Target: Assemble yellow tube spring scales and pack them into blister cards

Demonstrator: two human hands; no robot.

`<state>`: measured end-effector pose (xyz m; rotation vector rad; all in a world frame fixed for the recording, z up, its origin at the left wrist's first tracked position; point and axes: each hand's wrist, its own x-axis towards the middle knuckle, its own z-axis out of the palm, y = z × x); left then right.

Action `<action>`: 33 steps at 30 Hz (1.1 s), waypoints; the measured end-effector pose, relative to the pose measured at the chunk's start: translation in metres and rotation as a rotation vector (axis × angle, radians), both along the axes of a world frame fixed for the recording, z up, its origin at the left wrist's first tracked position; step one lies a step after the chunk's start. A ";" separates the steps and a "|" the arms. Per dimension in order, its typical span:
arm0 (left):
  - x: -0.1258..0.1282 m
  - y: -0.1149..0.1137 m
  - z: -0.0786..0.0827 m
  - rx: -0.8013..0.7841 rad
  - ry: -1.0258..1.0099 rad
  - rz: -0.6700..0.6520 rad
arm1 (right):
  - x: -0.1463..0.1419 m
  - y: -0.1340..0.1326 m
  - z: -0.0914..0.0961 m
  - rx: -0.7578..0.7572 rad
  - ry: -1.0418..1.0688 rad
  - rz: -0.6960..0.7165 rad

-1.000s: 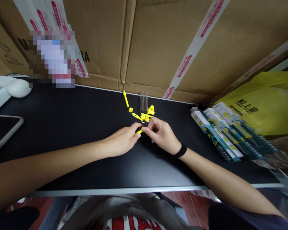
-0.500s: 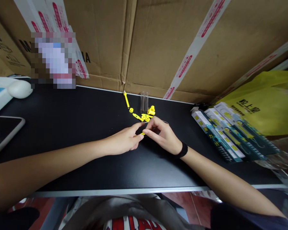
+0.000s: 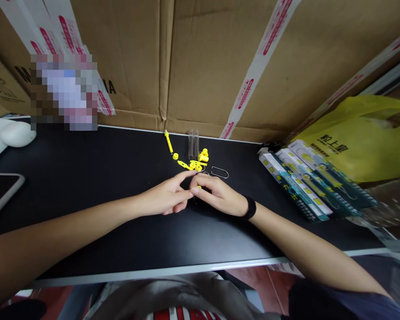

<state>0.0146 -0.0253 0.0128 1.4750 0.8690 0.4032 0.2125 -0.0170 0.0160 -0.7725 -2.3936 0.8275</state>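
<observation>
My left hand [image 3: 168, 194] and my right hand [image 3: 220, 193] meet at the fingertips above the black table [image 3: 153, 249]. A small yellow plastic piece [image 3: 199, 187] shows between the right thumb and forefinger; the fingers hide most of it. My left thumb presses at its near end, with the left forefinger stretched towards the right hand. Just beyond the hands lie several yellow plastic parts [image 3: 186, 166], two clear tubes [image 3: 194, 144], a yellow ring [image 3: 175, 156] and a yellow rod [image 3: 168, 142]. A bent metal wire hook [image 3: 220, 172] rests beyond my right hand.
Several boxes with pictures of spring scales [image 3: 293, 180] lie at the right, beside a yellow plastic bag [image 3: 360, 138]. Cardboard [image 3: 213, 66] stands along the back edge. On the left are a phone [image 3: 3, 191] and a white rounded object [image 3: 18, 134].
My right hand has closed in over the yellow piece, which shows less now. The wire hook beyond the right hand has come into view. The whole view has shifted slightly.
</observation>
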 end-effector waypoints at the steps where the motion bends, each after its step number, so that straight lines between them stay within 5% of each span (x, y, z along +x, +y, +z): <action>1: 0.000 0.001 0.001 -0.022 -0.019 0.013 | 0.000 -0.001 0.000 -0.027 0.001 -0.008; 9: -0.009 0.021 0.015 -0.290 -0.411 0.417 | 0.004 0.008 -0.001 -0.401 0.208 -0.305; 13: -0.012 0.031 0.010 -0.290 -0.592 0.491 | 0.002 0.012 -0.001 -0.681 0.424 -0.413; 18: -0.009 0.028 0.002 -0.123 -0.557 0.449 | -0.001 0.009 0.001 -0.920 0.583 -0.343; 33: -0.005 0.023 -0.009 -0.073 -0.499 0.379 | -0.009 -0.008 -0.003 -0.918 0.202 0.030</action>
